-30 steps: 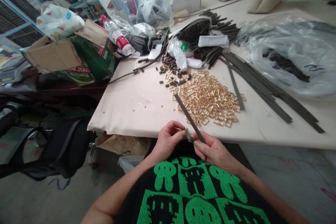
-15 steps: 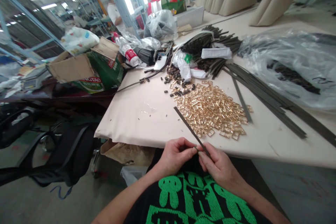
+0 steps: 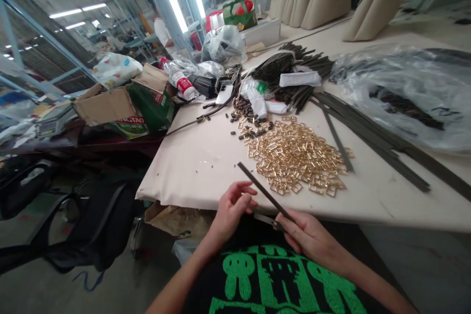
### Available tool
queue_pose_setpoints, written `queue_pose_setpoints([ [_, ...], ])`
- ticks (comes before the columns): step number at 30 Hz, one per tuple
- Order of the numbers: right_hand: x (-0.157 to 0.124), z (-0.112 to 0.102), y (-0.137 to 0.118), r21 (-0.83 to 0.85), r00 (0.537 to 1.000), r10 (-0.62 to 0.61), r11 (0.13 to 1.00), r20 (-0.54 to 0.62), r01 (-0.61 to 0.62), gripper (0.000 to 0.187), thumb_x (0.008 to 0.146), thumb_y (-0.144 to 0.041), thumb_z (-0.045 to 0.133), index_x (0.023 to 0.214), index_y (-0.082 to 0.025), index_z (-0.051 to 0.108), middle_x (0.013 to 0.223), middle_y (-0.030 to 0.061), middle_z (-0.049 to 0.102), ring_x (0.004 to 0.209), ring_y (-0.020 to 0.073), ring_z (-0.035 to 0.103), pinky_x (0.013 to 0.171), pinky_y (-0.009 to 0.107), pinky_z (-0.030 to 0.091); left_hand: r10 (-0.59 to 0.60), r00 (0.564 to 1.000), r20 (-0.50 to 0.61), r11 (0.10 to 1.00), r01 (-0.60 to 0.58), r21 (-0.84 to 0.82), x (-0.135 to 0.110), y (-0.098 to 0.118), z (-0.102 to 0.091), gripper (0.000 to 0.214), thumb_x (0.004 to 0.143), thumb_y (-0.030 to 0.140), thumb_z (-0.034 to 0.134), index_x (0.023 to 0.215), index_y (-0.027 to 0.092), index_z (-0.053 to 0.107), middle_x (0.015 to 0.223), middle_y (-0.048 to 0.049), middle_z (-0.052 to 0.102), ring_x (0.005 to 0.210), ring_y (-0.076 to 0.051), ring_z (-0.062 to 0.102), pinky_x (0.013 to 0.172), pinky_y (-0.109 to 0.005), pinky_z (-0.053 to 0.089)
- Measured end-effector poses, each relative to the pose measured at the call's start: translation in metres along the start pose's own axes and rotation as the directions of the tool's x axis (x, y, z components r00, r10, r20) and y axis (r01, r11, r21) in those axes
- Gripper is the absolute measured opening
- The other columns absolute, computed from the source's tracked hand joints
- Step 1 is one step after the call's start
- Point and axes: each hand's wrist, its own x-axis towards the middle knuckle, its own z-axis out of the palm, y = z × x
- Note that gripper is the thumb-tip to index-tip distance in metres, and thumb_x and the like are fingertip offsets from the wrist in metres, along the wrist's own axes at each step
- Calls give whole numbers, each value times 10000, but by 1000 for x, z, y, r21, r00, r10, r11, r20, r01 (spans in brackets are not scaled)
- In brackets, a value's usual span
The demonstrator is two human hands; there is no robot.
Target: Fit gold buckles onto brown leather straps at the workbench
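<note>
My right hand (image 3: 307, 235) grips a long dark strap (image 3: 259, 187) that slants up and left over the table's front edge. A small metal piece (image 3: 270, 221) shows at the strap's lower end by my right fingers. My left hand (image 3: 231, 208) is just left of the strap, its fingers curled and close to the strap's lower part; whether it holds anything is hidden. Behind the strap lies a heap of gold buckles (image 3: 298, 154) on the pale table (image 3: 198, 157).
More dark straps (image 3: 371, 135) lie to the right and in a pile (image 3: 287, 66) at the back. Small dark loops (image 3: 246, 108), a water bottle (image 3: 180, 81), a cardboard box (image 3: 125, 105) and clear plastic bags (image 3: 401, 93) crowd the table. A black chair (image 3: 91, 225) stands left.
My hands have drawn apart a little. The left fingers have lifted off the strap's end, and the right hand has tilted the strap lower and nearer. The view has shifted upward.
</note>
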Motion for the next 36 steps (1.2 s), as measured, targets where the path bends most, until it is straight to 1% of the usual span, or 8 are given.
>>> queue_pose_setpoints([
  [7,1,-1,4,-36,988,80,996,135,-76,529,923,-689,450,777,-184,508,547,-52,445,491,92,341,468,235,256,37,988,-151,997,-46,-55,9,5,-6,317,839,443,669,928,147,740,698,-13,642,587,-102,544,615,-239,455],
  [10,3,-2,6,27,995,56,998,86,-59,506,941,-657,453,865,-168,560,560,-57,425,501,93,330,465,237,235,23,997,-80,1000,-23,-4,1,8,-2,365,918,464,551,945,168,764,832,-58,703,759,-152,609,763,-277,491],
  [15,9,-1,-4,31,996,-21,999,85,19,421,958,-581,489,878,-176,568,602,-43,465,503,92,361,456,237,244,-76,971,227,996,65,55,-9,7,15,333,920,426,543,1009,199,769,1330,-72,626,1134,-244,600,1026,-376,439],
  [20,7,2,-10,90,996,-4,996,92,-5,386,966,-564,454,940,-187,532,572,-56,478,443,80,341,417,219,230,-154,972,178,986,162,-32,-5,-10,19,373,931,459,509,1035,186,741,1029,-94,726,998,-233,651,954,-389,476],
  [24,5,2,-6,147,988,49,987,146,-71,423,949,-592,447,995,-178,528,589,-49,514,435,71,348,417,200,252,142,984,-112,978,-121,172,-7,-5,12,207,864,350,645,1015,223,707,1057,-74,687,929,-197,633,841,-327,504],
  [27,6,2,-6,177,980,81,978,180,-113,474,920,-629,470,1004,-168,537,591,-43,522,437,70,349,413,196,243,381,923,-58,865,-334,374,-10,6,9,159,861,280,649,995,247,728,1110,-79,667,1040,-211,605,934,-348,477],
  [32,6,3,-9,205,959,71,970,275,-131,454,912,-622,503,955,-172,553,591,-43,507,460,69,350,413,186,239,18,999,43,995,-22,98,-7,3,13,180,841,307,668,979,192,689,857,-32,670,735,-133,612,702,-266,500],
  [36,5,5,-3,257,988,25,964,152,-64,365,917,-532,548,1036,-188,524,610,-61,501,448,62,329,414,187,218,-90,996,15,993,91,-77,-3,-9,15,240,781,342,733,925,182,628,719,35,606,600,-88,553,610,-226,454],
])
